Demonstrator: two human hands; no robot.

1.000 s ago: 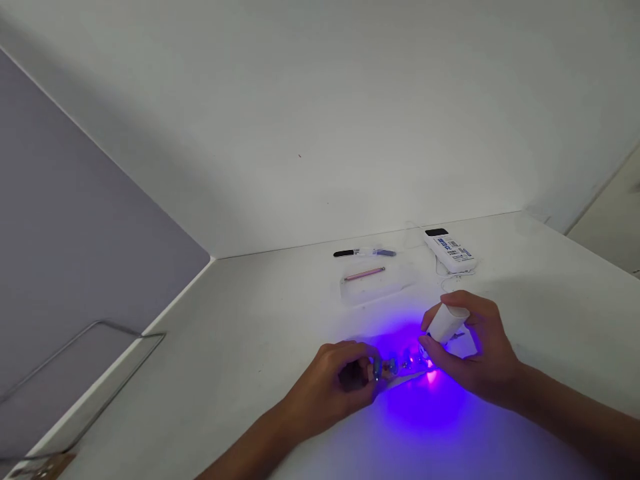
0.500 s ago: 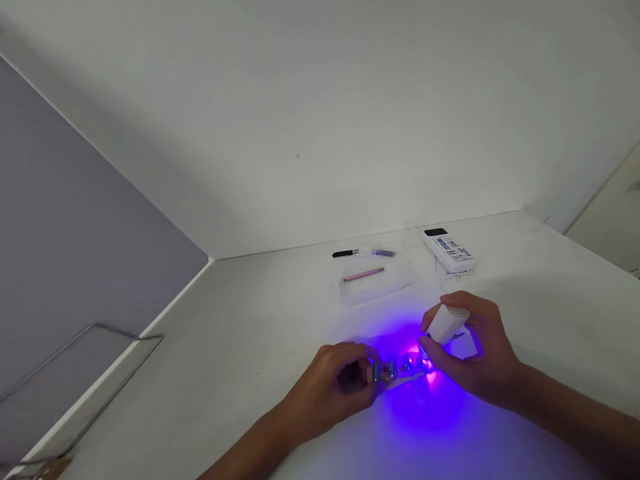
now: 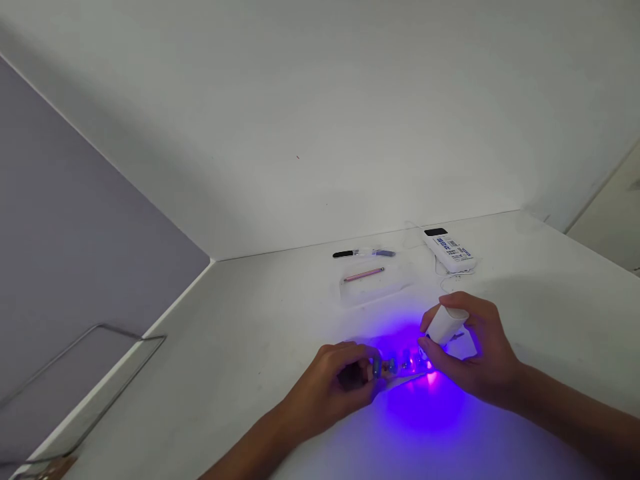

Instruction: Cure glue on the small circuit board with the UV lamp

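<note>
My right hand point(image 3: 475, 347) is closed around a small white handheld UV lamp point(image 3: 447, 323), tilted with its lit end down. Violet light from it floods the tabletop point(image 3: 240, 373) and a short row of small shiny pieces point(image 3: 393, 367), which look like false nails. Pink glints show on the pieces nearest the lamp. At the row's left end, my left hand point(image 3: 345, 377) pinches it between thumb and fingers. Glare and my right fingers hide the row's right end.
Behind the hands, a pink pen-like stick point(image 3: 364, 274) lies on a clear sheet point(image 3: 375, 293). Farther back are a narrow black-and-grey item point(image 3: 364, 253) and a white device with a dark display point(image 3: 450, 251) and a thin cable. A wire frame point(image 3: 120, 393) stands at the left edge.
Both hands, the lamp and the row stay in nearly the same place. Only the pink glints on the shiny pieces vary slightly.
</note>
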